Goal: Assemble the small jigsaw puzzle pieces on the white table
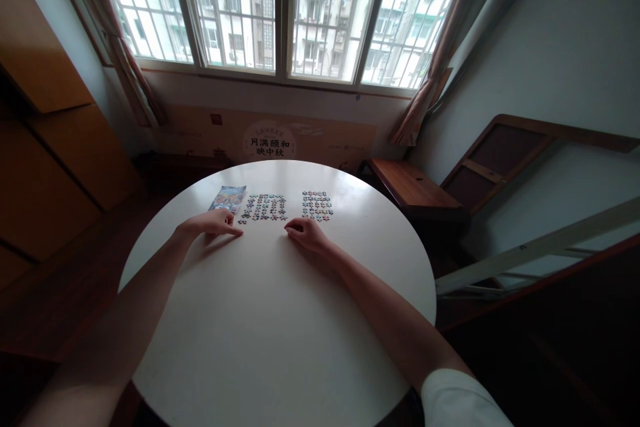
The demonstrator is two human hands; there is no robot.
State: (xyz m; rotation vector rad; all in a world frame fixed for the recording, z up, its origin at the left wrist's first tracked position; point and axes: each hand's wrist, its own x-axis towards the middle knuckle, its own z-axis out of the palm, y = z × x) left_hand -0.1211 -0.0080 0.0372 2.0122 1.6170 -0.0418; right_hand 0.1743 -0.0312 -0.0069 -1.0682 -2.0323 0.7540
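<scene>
My left hand (216, 221) is low over the white table, its index finger stretched toward the tabletop and the other fingers partly curled. Just beyond it lies a printed picture card or booklet (229, 198), its lower edge hidden by the hand. Small loose jigsaw pieces form a left group (267, 207), laid out in spaced rows, and a right group (317, 206) beside it. A few pieces (243, 221) sit close to my left fingertip. My right hand (304, 233) rests below the gap between the groups, fingers curled together; whatever they may hold is hidden.
The round white table (280, 320) reaches toward me. A wooden stool or bench (415, 183) stands beyond its right edge, with a pale ladder-like frame (540, 253) nearer. Orange-brown cabinets (60, 180) line the left. A barred window (280, 13) and curtains are behind.
</scene>
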